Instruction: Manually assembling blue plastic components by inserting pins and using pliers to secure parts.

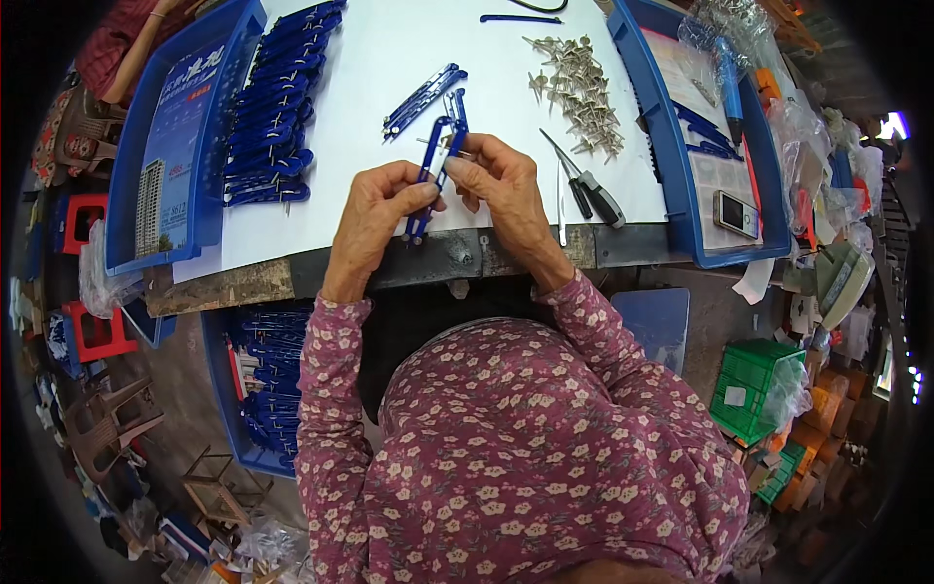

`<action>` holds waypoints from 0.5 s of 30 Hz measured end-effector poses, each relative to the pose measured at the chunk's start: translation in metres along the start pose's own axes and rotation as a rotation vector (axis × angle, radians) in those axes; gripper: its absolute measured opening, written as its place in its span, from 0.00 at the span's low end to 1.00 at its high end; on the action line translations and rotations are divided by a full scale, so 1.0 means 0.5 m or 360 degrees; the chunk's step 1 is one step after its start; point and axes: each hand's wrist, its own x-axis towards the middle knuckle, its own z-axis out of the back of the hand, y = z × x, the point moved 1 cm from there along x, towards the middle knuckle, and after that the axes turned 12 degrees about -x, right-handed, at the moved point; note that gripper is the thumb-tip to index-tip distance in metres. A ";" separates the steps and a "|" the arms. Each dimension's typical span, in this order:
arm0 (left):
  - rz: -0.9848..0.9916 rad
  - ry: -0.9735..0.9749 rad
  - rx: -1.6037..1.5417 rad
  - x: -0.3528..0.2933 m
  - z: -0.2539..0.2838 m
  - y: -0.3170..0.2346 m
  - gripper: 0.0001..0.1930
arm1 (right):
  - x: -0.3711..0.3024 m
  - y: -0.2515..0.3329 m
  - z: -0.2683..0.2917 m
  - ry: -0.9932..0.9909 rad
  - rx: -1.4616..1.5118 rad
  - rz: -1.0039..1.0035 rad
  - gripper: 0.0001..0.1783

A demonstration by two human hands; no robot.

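Close to the table's front edge, my left hand and my right hand pinch a blue hinged bar piece between them. It has narrow slotted arms, folded at the top, and some bright metal shows along it. Fingers hide its middle part. Just beyond my hands lies a small bunch of similar blue pieces on the white sheet. Right of my right hand are a screwdriver with a grey and black handle and a thin metal tool. A heap of small metal pins with flat heads spreads beyond them.
A long stack of blue pieces lies left, beside a blue tray lined with a printed sheet. The right-hand blue tray holds a phone and a blue tool. Below the table, another tray contains many blue pieces.
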 end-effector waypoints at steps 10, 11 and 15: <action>0.0175 0.0120 -0.0227 -0.022 -0.035 0.008 0.06 | -0.017 0.016 -0.013 -0.0068 0.0069 -0.0200 0.09; 0.0165 0.0103 -0.0224 -0.025 -0.032 0.009 0.06 | -0.018 0.015 -0.015 -0.0046 0.0077 -0.0182 0.09; 0.0116 0.0097 -0.0134 -0.035 -0.009 -0.008 0.06 | -0.021 0.023 -0.032 0.0071 0.0179 -0.0222 0.11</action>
